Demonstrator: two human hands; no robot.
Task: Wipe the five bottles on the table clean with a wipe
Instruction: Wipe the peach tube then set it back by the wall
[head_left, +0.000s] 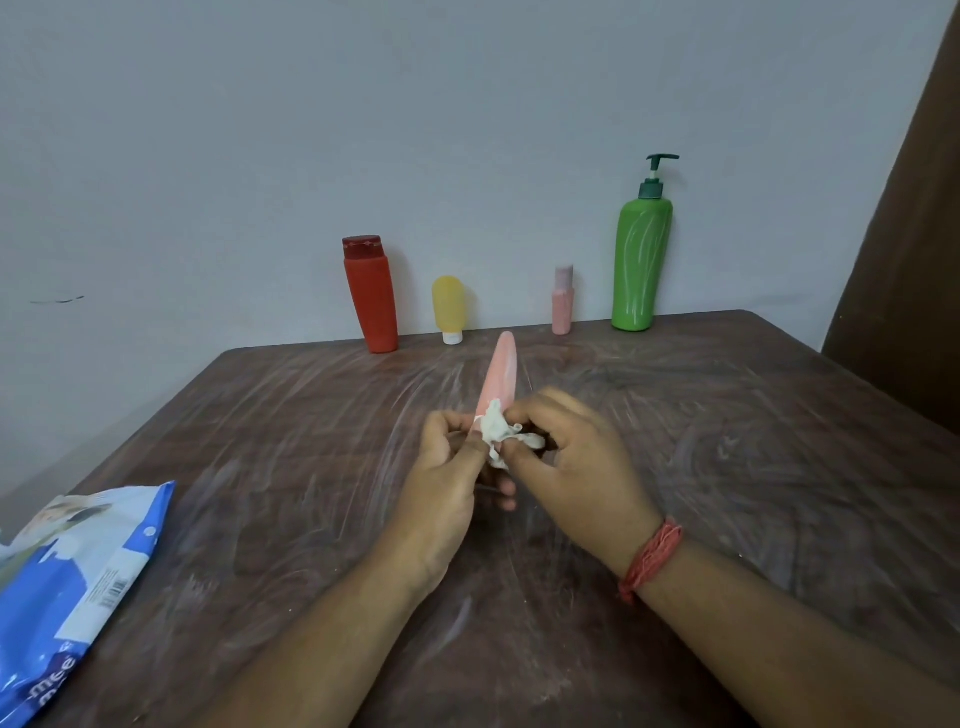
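Right now, on the smeared tabletop (675, 467), the green pump bottle (641, 265), red bottle (371, 301), yellow tube (449, 306) and small pink bottle (562, 306) stand along the back edge by the wall while you wipe the fifth. Your left hand (447, 483) grips the pink tube (500, 374) at its lower end, above the middle; your right hand (566, 452) pinches the crumpled wipe (498, 428) against it. Next, probably drag the wipe toward the tip, keeping your grip firm.
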